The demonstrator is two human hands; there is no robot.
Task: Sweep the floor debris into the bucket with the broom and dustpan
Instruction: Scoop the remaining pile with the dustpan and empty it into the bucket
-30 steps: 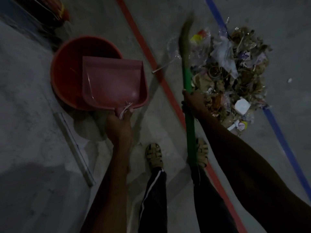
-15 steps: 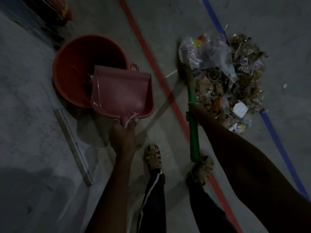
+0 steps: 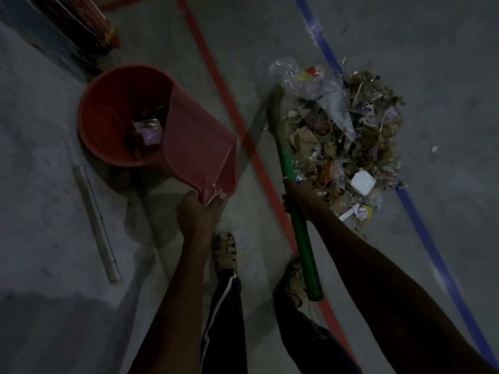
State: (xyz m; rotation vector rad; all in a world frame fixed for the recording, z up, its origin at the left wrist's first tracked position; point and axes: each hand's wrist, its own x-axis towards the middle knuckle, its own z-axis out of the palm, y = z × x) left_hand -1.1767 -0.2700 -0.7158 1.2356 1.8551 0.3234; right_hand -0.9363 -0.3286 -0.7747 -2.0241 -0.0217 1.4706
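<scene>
My left hand (image 3: 198, 211) grips the handle of a pink dustpan (image 3: 199, 152), which overlaps the right rim of the red bucket (image 3: 108, 109). Some litter lies inside the bucket. My right hand (image 3: 299, 197) grips the green handle of the broom (image 3: 295, 211), whose brown bristle end (image 3: 274, 109) touches the left side of the debris pile (image 3: 348, 136). The pile holds dry leaves, paper scraps, clear plastic bags and a white box, and lies on the concrete floor to the right of the bucket.
A red floor line (image 3: 243, 136) runs between bucket and pile; a blue line (image 3: 437, 255) passes under the pile. A pale stick (image 3: 97, 225) lies left of my legs. A dark red object (image 3: 81, 25) stands at the top left. My sandalled feet (image 3: 224, 252) are below.
The dustpan has shifted right off the bucket's middle to its right rim, uncovering the litter inside. The broom head has come down against the left side of the pile.
</scene>
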